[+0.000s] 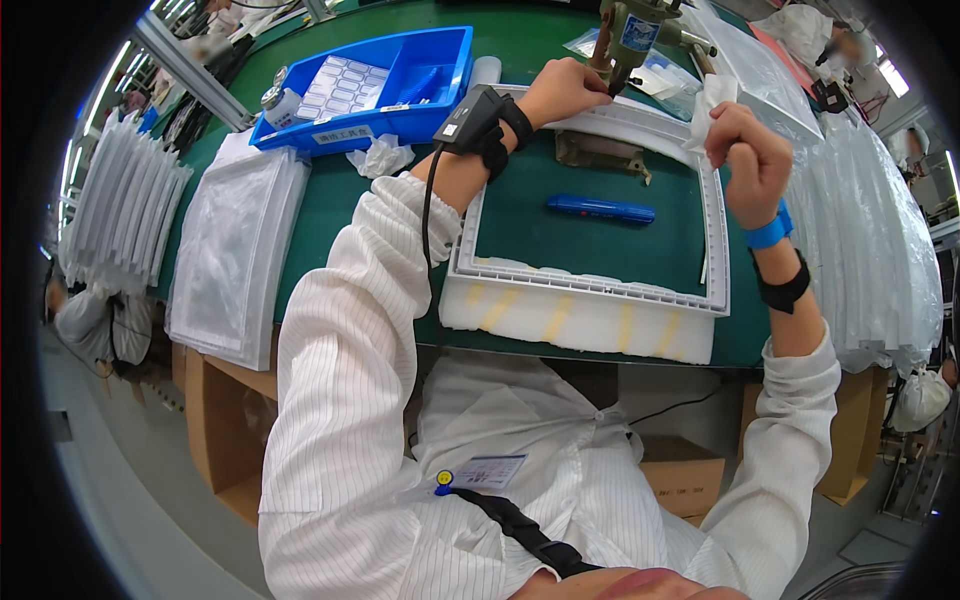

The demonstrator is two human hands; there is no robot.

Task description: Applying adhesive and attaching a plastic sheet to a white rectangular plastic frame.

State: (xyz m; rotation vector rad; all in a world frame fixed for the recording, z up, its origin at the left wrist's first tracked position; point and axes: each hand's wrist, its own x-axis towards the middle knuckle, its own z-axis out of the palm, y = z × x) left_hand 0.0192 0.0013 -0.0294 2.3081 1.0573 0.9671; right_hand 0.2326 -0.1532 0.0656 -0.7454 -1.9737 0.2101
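A white rectangular plastic frame (715, 240) lies on the green table, its near side resting on a white foam block (580, 322). At the frame's far side, my left hand (568, 92) is closed in a pinch beside the pointed tip of a grey press tool (632, 40); what it pinches, if anything, is hidden. My right hand (752, 160) is closed around a crumpled white wipe (713, 103) above the frame's far right corner. Inside the frame opening lies a blue marker pen (600, 209). A brownish wrapped piece (603, 155) sits by the far inner edge.
A blue divided bin (425, 120) at the back left holds a bottle (280, 103) and a label sheet (343, 88). Crumpled tissue (382, 157) lies beside it. Plastic-wrapped white panels (235, 250) stand left, more wrapped stacks (865, 240) right. Cardboard boxes (682, 472) are below the table.
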